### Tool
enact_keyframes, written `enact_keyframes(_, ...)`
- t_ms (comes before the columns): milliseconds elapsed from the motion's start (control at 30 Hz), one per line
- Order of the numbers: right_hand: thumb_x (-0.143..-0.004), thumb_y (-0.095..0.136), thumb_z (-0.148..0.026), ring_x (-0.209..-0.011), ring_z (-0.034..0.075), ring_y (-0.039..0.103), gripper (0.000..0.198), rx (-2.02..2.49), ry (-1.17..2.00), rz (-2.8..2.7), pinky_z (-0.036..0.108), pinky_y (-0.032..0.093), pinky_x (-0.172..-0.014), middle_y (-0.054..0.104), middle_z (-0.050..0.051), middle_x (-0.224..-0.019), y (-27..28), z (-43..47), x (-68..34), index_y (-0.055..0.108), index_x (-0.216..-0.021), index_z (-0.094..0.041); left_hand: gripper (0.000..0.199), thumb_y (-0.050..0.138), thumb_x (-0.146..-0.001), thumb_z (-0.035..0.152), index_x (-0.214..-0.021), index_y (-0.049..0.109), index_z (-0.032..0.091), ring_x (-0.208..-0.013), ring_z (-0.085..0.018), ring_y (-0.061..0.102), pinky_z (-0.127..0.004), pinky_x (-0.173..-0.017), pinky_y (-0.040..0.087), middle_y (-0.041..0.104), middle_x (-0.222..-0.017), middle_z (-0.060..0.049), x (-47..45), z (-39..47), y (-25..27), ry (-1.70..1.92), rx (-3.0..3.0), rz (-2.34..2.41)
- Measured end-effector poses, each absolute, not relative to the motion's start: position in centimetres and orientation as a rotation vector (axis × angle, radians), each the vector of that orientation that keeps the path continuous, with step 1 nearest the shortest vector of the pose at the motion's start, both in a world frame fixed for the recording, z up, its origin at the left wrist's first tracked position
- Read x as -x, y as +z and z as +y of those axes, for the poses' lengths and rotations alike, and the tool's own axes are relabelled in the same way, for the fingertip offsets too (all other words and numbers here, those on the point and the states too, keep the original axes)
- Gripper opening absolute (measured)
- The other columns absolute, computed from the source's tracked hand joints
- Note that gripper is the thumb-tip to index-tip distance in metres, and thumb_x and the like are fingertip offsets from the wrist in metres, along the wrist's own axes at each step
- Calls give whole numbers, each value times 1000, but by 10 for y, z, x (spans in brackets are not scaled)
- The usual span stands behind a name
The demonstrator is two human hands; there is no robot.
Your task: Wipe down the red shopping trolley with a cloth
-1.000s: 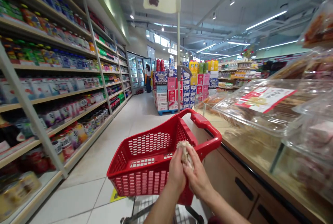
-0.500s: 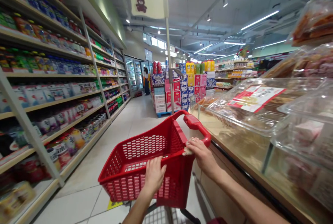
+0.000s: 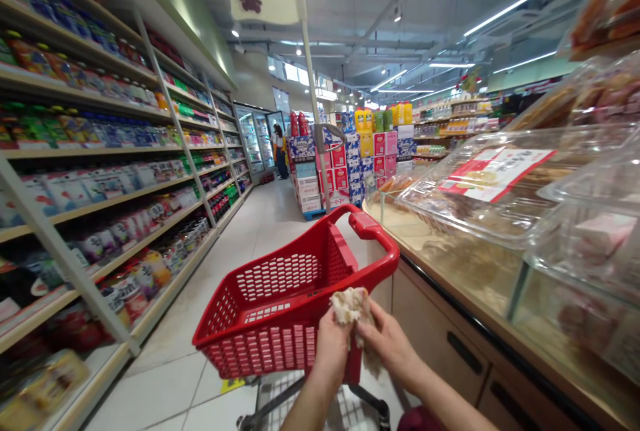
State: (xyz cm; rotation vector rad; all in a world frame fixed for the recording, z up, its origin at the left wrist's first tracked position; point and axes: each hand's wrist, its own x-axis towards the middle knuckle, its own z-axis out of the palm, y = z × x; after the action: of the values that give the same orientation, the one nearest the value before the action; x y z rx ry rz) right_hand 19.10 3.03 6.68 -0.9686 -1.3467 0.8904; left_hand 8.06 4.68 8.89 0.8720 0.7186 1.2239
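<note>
So I've got a bunched-up, off-white cloth (image 3: 350, 305) pinched between both hands, my left hand (image 3: 331, 345) gripping one side and my right hand (image 3: 393, 341) clamped on the other, a loose bit dangling underneath. It's right in front of the handle end of a red shopping cart (image 3: 280, 327) (can't tell if the cloth touches it), and I'm looking straight down at the slotted floor of its basket. To my right, a clear plastic tub (image 3: 465, 225) with a red-and-white label (image 3: 500, 173) holds something brownish, sitting over a glass-walled bin (image 3: 515, 287).
</note>
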Motion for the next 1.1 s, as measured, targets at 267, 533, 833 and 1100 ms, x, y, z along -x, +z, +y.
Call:
enact_keyframes(267,-71,51,-27,-68,18,57,18,1201,521,-1135,29,47,-63,62,5,-74,69,60,-194,61,-79,-15,29,66,-58,31,-82,62,15,-70,-18,60,-28,-69,45,66,-74,-4,-84,52,63,1361,-1116,1076)
enact_keyframes(533,-70,55,-26,-100,19,53,33,1052,600,-1466,32,43,-86,55,7,-111,60,49,-181,53,-102,-19,47,52,-54,12,-100,59,17,-92,-19,57,-31,-84,41,64,-99,-6,-87,42,82,1153,-840,629)
enact_keyframes(833,-75,41,-11,-94,19,52,42,1150,31,-1638,36,44,-85,59,4,-99,83,100,-217,56,-110,-28,55,38,-63,10,-117,46,16,-122,-18,32,-32,-102,23,42,-130,-6,-13,105,89,932,-2100,1587)
enact_keyframes(1100,-73,42,-6,-95,21,56,43,1445,-351,-1640,31,49,-77,54,6,-116,156,189,-264,60,-107,-26,43,45,-63,19,-106,49,15,-102,-22,49,-36,-89,31,57,-108,-9,55,156,54,468,-2193,2027)
